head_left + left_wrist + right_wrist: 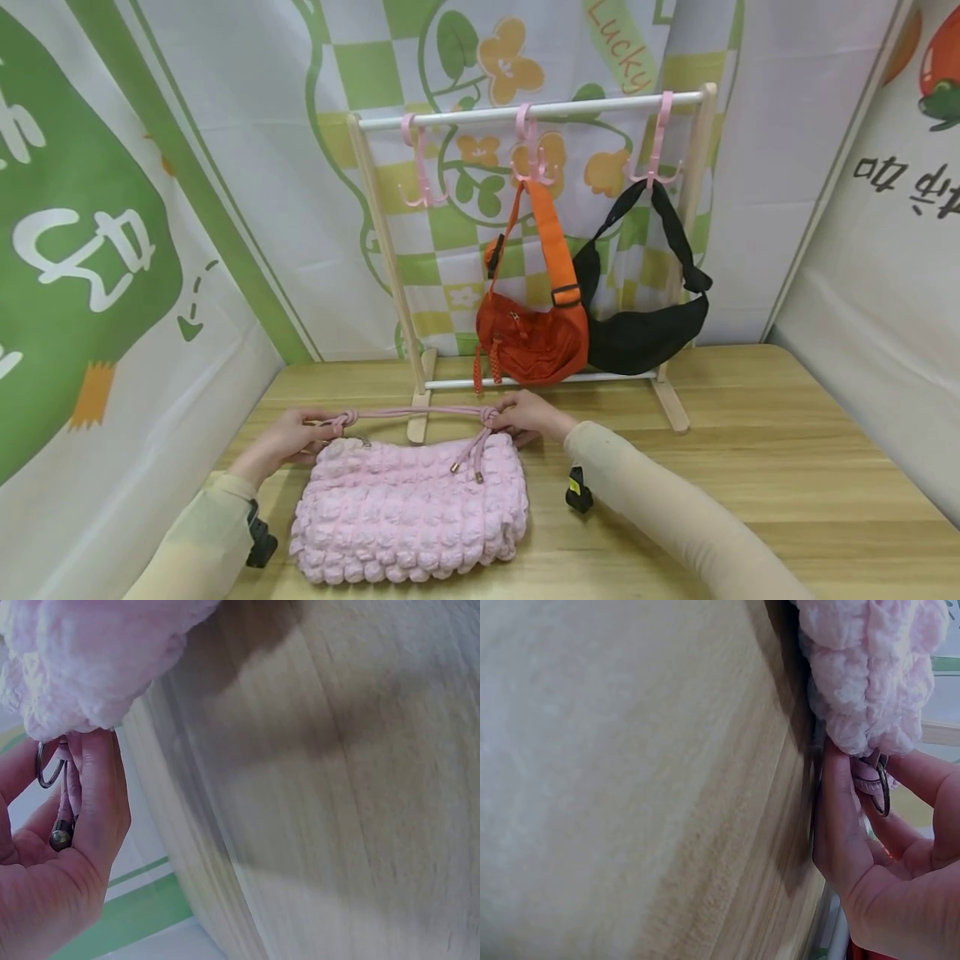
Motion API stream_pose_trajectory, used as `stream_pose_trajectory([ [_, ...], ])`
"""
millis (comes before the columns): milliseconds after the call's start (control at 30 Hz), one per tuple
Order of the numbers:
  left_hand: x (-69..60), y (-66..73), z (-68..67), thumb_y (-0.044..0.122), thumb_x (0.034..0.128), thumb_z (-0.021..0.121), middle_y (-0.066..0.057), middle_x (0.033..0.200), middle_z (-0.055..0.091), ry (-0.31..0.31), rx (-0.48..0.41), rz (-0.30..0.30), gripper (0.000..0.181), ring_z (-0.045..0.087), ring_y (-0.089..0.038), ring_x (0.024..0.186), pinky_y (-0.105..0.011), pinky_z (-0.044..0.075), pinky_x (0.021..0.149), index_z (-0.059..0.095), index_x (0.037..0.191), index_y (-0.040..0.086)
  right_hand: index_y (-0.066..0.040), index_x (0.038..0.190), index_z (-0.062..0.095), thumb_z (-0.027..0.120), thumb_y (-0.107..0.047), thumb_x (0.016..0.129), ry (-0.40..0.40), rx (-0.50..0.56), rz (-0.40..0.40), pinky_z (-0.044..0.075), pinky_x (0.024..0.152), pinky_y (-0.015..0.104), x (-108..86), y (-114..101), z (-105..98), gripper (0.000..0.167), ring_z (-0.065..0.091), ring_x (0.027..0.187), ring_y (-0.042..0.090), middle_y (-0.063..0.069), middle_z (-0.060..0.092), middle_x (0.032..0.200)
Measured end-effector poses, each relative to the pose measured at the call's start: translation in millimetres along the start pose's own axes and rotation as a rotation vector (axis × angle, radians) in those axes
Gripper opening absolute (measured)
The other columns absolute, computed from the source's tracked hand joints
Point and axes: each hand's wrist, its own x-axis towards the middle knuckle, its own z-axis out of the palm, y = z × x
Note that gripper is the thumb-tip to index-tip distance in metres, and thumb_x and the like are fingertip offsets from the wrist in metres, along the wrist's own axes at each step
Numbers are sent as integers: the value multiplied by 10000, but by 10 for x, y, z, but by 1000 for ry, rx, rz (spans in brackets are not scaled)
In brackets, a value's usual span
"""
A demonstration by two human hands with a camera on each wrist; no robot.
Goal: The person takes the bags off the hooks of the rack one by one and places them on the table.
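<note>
A puffy pink handbag [412, 512] lies on the wooden table, its thin knotted strap [420, 411] stretched along the top. At the bag's upper left corner my left hand [288, 437] pinches the strap end. My right hand [531, 417] grips the opposite upper corner beside the other knot, where metal-tipped cord ends [472, 462] hang down over the front. In the left wrist view, a metal ring [40, 766] and a cord tip [61, 836] show between the fingers. Another metal ring [885, 791] sits by the right fingers in the right wrist view.
Behind the bag stands a rack [600, 107] with three pink hooks. An orange bag [536, 342] hangs from the middle hook and a black bag [648, 337] from the right one. The left hook [423, 179] holds nothing. Printed curtains surround the table [787, 467].
</note>
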Motion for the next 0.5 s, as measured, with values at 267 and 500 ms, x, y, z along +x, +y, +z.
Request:
stream_pose_trajectory([
  [267, 33, -20, -14, 186, 949, 576, 44, 692, 489, 22, 32, -24, 510, 359, -69, 539, -236, 386, 494, 426, 1355, -82, -42, 1040, 662, 686, -143, 857, -27, -3, -8, 562, 550, 289, -12, 1, 22, 210, 586, 638, 122, 34, 633, 779],
  [500, 50, -44, -32, 187, 950, 576, 43, 727, 525, 20, 45, -27, 480, 412, -69, 565, -237, 433, 513, 457, 1332, -78, -32, 1033, 659, 706, -144, 844, -42, 9, 9, 572, 550, 289, 2, 6, 37, 224, 598, 637, 127, 36, 617, 754],
])
